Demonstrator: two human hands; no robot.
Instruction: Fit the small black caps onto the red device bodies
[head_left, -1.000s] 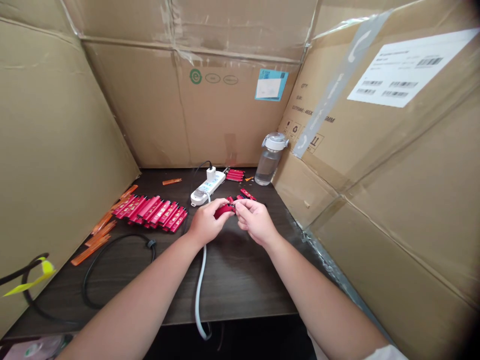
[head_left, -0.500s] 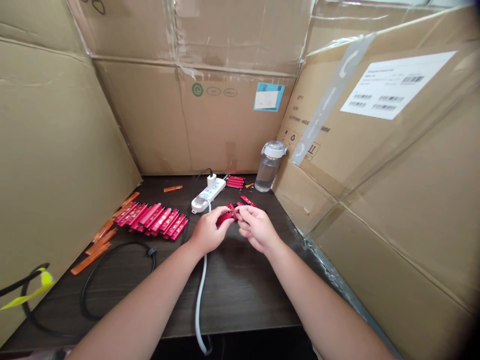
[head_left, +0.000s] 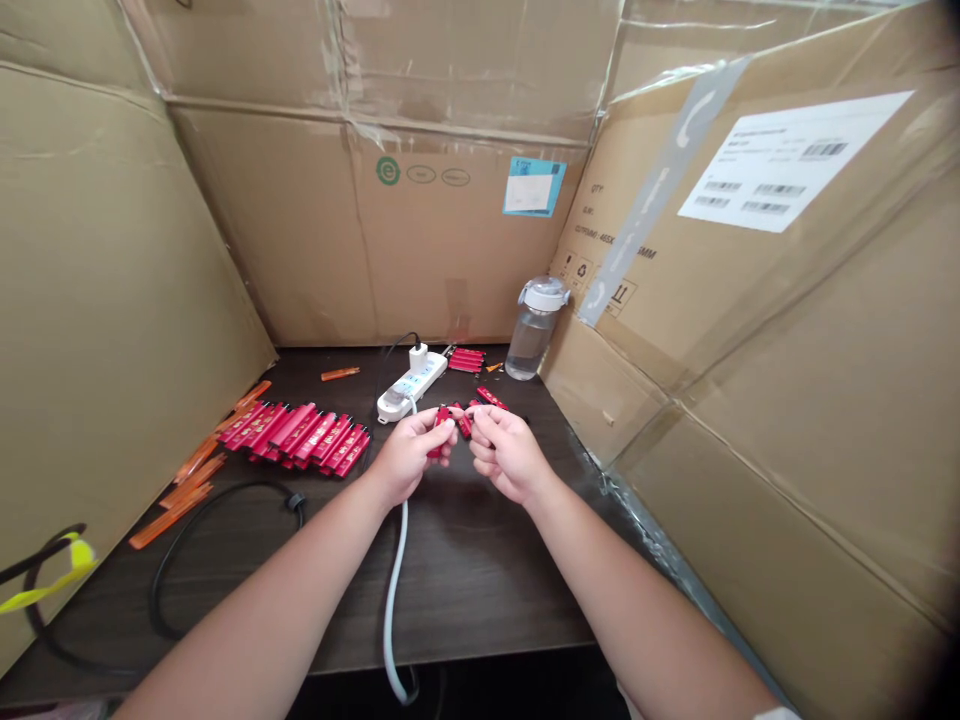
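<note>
My left hand [head_left: 407, 452] is closed around a red lighter [head_left: 442, 425], which stands roughly upright between thumb and fingers. Just to its right, my right hand [head_left: 511, 452] has thumb and forefinger pinched together; anything between them is too small to make out. A narrow gap separates the two hands. Behind them lie a few more red lighters [head_left: 492, 398], partly hidden by my fingers. To the left of my left hand is a stacked pile of red lighters [head_left: 300, 437] with gold markings and black ends.
A white power strip [head_left: 412, 387] with a plug and pale cable sits behind my left hand. A water bottle [head_left: 533, 330] stands at the back right, near a small red stack [head_left: 466, 360]. Orange strips [head_left: 196, 460] and a black cable [head_left: 225, 492] lie left. Cardboard walls [head_left: 292, 230] surround the table.
My left hand has shifted slightly left and turned the red lighter more upright. The gap between my hands has widened. The whole view has drifted a little.
</note>
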